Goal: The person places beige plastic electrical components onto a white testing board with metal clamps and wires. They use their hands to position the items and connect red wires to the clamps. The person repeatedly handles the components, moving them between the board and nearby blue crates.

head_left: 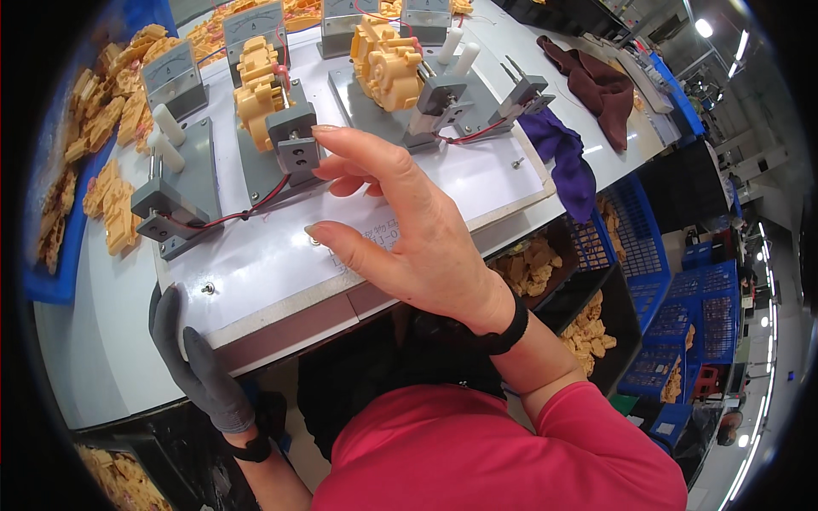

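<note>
My right hand (422, 234) is bare, with a black band at the wrist. It hovers over the white fixture board (256, 298), thumb and fingers apart and nothing between them. Its index fingertip is at the grey block of the middle fixture (296, 140). A yellow plastic gear housing (256, 94) sits in that fixture; another yellow housing (388, 68) sits in the fixture to the right. My left hand (204, 379), in a grey glove, rests at the board's front left corner with its fingers stretched out and the thumb apart.
Grey meters (175, 72) stand behind the fixtures. Yellow parts fill a blue bin (60, 221) at left and lie beside it. White posts (169, 128) rise from the left fixture. Purple cloth (562, 162) and brown cloth (601, 94) lie at right. Blue crates (635, 230) stand beyond.
</note>
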### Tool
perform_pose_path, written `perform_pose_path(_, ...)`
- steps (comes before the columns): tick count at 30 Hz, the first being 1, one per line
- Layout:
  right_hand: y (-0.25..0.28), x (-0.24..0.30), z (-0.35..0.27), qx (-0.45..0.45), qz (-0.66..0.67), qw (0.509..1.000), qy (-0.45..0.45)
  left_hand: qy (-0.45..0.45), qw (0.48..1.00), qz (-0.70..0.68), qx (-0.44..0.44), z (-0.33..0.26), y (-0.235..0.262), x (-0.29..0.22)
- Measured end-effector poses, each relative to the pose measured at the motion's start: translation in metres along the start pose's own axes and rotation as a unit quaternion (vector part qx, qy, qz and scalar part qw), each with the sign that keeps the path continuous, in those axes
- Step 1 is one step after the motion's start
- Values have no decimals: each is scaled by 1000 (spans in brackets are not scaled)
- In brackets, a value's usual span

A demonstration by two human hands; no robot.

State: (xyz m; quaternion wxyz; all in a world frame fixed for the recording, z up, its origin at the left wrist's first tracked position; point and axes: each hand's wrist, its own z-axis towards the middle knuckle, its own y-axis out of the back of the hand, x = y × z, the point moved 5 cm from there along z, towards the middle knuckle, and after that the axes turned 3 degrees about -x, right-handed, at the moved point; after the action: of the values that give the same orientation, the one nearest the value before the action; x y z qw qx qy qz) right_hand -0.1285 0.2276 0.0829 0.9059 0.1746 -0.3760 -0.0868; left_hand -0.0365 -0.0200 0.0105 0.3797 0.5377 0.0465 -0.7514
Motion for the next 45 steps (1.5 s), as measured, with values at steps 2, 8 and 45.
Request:
perform_pose_path(2,0,-1,-1,-1,4,1000,-3,0,1000,-1,0,0,0,0)
perform_pose_path(8,0,-1,-1,-6,19,1000,-3,-3,1000,6,1,0,0,-2)
perform_pose_path(45,-9,5,15,32,43,999,-1,-31,999,-17,-4,1,-2,-3)
